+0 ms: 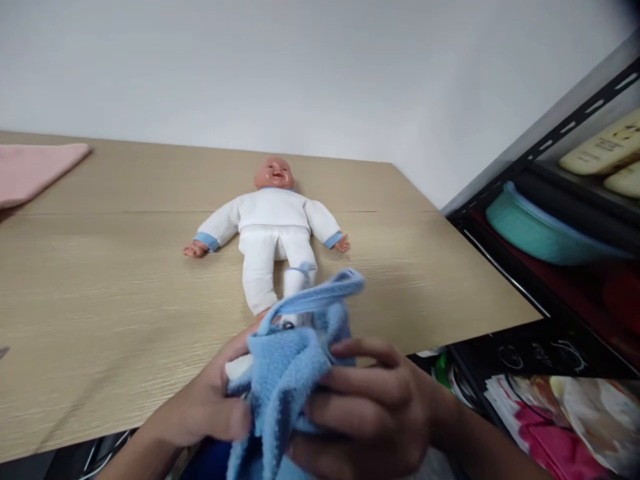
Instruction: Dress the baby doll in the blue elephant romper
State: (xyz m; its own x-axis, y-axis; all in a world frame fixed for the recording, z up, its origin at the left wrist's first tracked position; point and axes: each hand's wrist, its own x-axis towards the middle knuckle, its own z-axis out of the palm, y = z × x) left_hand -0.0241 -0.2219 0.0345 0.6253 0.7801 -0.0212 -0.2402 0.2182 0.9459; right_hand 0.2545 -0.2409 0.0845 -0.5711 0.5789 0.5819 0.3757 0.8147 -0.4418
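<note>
A baby doll [275, 210] in a white top and white trousers with blue cuffs lies on its back on the table, feet toward me. At the near edge my two hands hold a light blue fleecy doll garment [293, 353]. My left hand [210, 400] closes on its left side, thumb in front, with a small white piece showing beside the fingers. From the right, the curled fingers of my right hand [370, 407] press into the cloth. A loop of blue edging stands up over the doll's lower legs and partly hides them.
A pink cloth [37, 170] lies at the table's far left. Beyond the wooden table [125, 267] rises a white wall. A black shelf on the right holds a turquoise basin [545, 230], with bags and a pink item [555, 433] lower down.
</note>
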